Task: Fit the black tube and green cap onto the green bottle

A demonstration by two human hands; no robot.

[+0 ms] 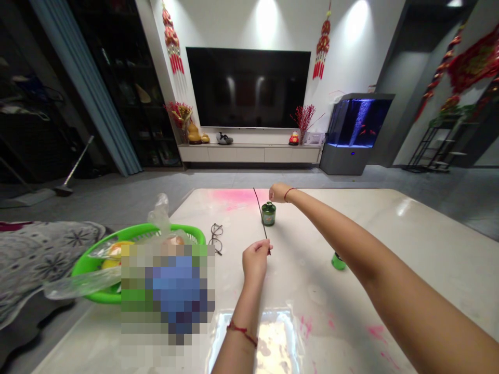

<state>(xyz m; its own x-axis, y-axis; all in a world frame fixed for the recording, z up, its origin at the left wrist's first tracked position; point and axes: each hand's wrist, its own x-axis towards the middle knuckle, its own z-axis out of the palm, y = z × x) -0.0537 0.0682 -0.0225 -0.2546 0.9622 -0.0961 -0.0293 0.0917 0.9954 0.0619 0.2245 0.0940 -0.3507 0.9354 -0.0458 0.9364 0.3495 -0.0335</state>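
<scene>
Left hand (255,261): thumb and fingers pinch a thin dark stick (259,205) at its near end. Long axis of the stick runs away from the person, leaning slightly left toward the far edge of the counter (304,249), and passes close along the left side of an upright green jar (268,215). Jar lies ahead of the left hand's grip and slightly to its right. Right hand (279,192) is nearer the jar: fingers curled, just above and slightly right of the lid; contact, and anything pinched, cannot be told. Eyeglasses (213,237) lie left of the stick; a small green container (338,262) sits by the right forearm, partly hidden by it.
</scene>
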